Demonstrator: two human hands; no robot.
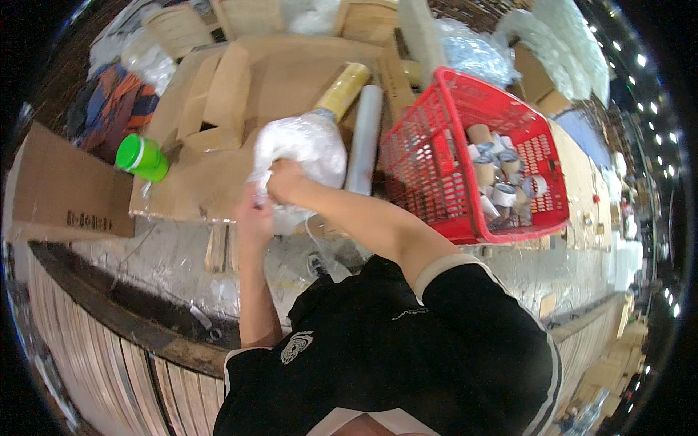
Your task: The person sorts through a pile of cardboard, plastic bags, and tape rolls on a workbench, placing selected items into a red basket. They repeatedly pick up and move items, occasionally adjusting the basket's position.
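A stuffed, whitish see-through plastic bag lies on the cardboard-covered table in front of me. My right hand is closed around the gathered neck of the bag, its arm reaching across from the right. Just nearer to me, my left hand pinches the end of the same neck; motion blurs its fingers. What is inside the bag cannot be made out. Beyond it lies a yellow roll of film or tape, and to its right a long roll of clear wrap.
A red plastic basket with several tape rolls stands at the right. On the left are a green lidded jug, a folded cardboard piece and a large carton. Clear plastic sheeting is heaped at the back.
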